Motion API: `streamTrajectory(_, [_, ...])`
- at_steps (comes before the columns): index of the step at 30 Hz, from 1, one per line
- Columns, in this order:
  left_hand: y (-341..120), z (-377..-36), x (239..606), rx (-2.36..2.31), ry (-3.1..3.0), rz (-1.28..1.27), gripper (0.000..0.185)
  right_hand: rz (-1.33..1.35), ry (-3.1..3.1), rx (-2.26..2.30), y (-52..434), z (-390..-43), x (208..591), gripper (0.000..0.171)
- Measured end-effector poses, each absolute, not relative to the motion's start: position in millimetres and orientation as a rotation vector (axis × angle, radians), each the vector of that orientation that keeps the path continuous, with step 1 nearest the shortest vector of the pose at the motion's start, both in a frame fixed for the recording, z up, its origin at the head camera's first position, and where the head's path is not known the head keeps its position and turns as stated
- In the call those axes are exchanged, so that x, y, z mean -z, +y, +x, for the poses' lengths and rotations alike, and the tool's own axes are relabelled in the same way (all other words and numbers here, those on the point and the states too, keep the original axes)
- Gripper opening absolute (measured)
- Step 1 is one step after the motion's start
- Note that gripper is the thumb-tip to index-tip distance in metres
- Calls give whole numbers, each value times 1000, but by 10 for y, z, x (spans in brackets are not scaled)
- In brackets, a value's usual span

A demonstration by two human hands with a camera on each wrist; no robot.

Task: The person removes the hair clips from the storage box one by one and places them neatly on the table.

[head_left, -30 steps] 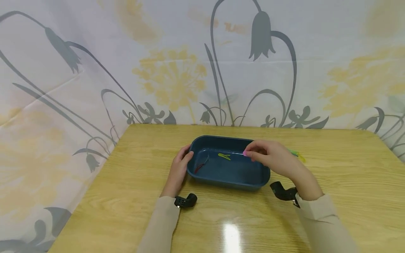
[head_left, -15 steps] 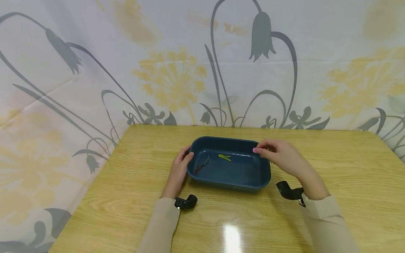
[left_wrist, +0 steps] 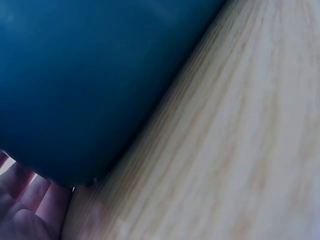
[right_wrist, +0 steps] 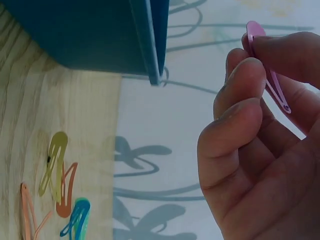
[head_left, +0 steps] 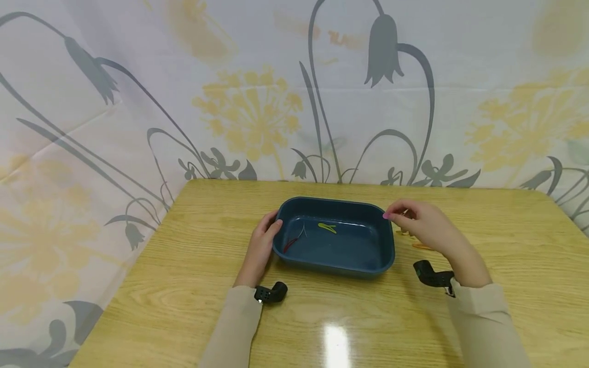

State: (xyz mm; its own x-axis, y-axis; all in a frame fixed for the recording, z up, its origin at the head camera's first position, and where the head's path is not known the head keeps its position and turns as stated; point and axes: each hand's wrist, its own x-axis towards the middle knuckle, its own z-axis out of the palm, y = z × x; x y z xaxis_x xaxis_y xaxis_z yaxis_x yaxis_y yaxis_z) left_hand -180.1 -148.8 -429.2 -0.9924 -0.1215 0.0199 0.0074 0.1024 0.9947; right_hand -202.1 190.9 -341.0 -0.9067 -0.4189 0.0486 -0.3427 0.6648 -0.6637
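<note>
Mostly hidden: pink hair clip (right_wrist: pixel 272 80) pinched in right hand (head_left: pixel 425 227).

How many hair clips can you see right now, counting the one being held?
8, perhaps more hidden behind the right hand. One pink clip is pinched in its fingers, three lie in the blue tray, and four lie on the table beside it.
</note>
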Motion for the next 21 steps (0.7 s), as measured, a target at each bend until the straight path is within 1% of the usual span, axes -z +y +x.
streamTrajectory(7, [-1492,-1786,4250,2094,-2252,145,39,-596,2781,1051,2024,-2031,3432,30])
streamTrajectory(12, [-1467,-1716,4101,2128,-2252,141,40,-628,2828,1025,2077,-2063,3479,27])
streamTrajectory(16, [-1434,-1664,3999,2121,-2277,141,41,-594,2839,1015,2112,-2074,3527,31])
streamTrajectory(21, [-1455,-1705,4069,2121,-2261,143,41,-555,2848,1005,2147,-2089,3552,35])
